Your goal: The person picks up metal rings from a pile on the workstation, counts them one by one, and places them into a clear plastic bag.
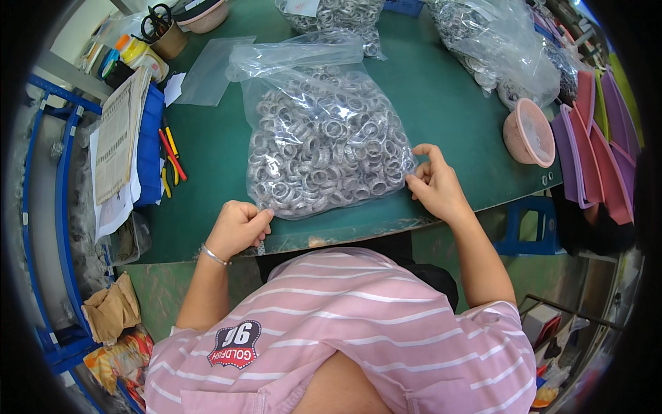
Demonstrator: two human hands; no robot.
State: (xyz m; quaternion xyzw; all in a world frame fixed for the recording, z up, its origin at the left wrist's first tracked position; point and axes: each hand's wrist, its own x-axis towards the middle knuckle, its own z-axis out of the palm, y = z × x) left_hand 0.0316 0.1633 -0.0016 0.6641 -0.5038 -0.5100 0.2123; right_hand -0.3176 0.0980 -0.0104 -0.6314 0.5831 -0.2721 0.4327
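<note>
A clear plastic bag point(327, 145) full of silvery metal rings lies on the green tabletop right in front of me, its folded mouth pointing away. At its near left corner, my left hand point(238, 231) is closed, with the thumb and fingers pinching the plastic. My right hand point(438, 185) is at the bag's right edge. Its thumb meets the bag there with fingers curled in, while the index finger stays raised and bent. Part of the right fingers' grip is hidden. A flat empty plastic bag point(210, 72) lies beyond the full one, to its left.
More bags of rings point(338, 17) stand at the back, with a large one point(483, 41) at the back right. A pink tub point(529, 132) is near purple and pink bins point(586, 138). Pliers point(172, 155) lie left, beside a blue tray point(150, 152). A blue stool point(529, 226) stands below.
</note>
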